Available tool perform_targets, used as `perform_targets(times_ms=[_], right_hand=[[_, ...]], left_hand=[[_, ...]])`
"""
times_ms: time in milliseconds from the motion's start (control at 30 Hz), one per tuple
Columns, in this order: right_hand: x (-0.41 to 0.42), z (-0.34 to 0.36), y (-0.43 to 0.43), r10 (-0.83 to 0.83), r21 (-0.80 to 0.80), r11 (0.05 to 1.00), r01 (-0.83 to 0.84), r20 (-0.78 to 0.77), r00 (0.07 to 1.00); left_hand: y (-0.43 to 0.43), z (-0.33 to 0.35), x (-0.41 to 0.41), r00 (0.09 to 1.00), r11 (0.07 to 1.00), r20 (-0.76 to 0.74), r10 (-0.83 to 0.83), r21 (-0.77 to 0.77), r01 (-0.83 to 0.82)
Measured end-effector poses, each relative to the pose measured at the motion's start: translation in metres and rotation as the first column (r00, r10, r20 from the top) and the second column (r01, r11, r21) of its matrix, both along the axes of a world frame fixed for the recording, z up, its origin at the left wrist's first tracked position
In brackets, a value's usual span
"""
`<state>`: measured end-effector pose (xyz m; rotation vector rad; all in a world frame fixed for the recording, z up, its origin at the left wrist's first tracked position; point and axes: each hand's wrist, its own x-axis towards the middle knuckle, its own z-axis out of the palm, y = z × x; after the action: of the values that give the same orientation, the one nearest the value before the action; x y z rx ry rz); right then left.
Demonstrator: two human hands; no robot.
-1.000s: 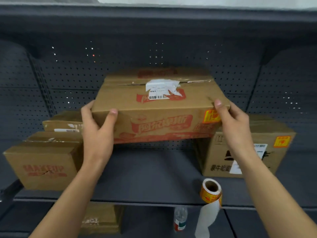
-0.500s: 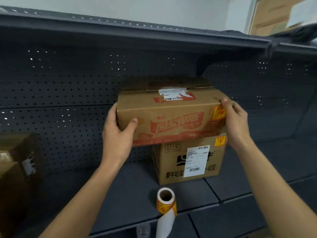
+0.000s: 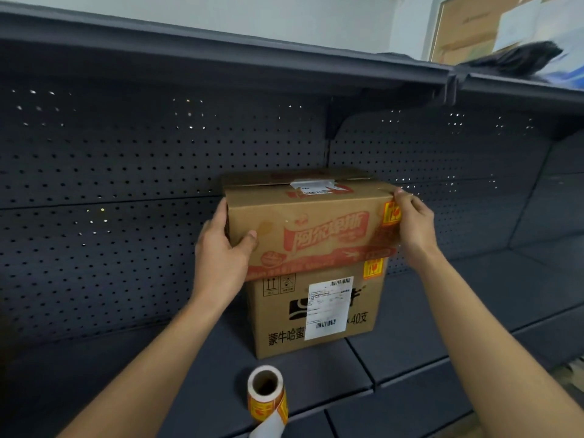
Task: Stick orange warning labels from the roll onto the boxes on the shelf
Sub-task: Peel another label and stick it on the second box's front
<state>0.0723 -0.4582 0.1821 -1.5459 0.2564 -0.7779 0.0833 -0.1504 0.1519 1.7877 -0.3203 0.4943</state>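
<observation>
A brown cardboard box with red print rests on top of a taller brown box on the dark shelf. My left hand grips the upper box's left end, thumb across its front. My right hand holds its right end. An orange warning label sits at the upper box's front right corner, partly behind my fingers. Another orange label is on the lower box's top right corner. The label roll stands at the shelf's front edge, its white backing strip hanging down.
A perforated dark back panel closes the shelf behind the boxes. An upper shelf board overhangs above. A dark bag-like object lies on top at the right. Bare shelf surface extends left and right of the stack.
Both hands carried the red-printed box to the right and set it down on the taller box. The view swung right, so the boxes at the left left the frame.
</observation>
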Motion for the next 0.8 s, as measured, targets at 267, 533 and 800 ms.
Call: perform_targets(times_ms=[267, 533, 800], right_hand=[[0.016, -0.005, -0.014, -0.122, -0.068, 0.99, 0.121, -0.022, 0.992], [0.014, -0.011, -0.007, -0.163, -0.1, 0.982, 0.161, -0.006, 0.987], [-0.009, -0.014, 0.008, -0.25, -0.307, 0.922, 0.235, -0.01, 0.968]], left_hand=[[-0.011, -0.003, 0.006, 0.999, 0.993, 0.016, 0.04, 0.106, -0.042], [-0.005, -0.007, 0.001, 0.999, 0.995, -0.026, 0.022, 0.093, -0.019], [0.003, 0.003, -0.013, 1.0, 0.993, -0.01, 0.009, 0.122, -0.008]])
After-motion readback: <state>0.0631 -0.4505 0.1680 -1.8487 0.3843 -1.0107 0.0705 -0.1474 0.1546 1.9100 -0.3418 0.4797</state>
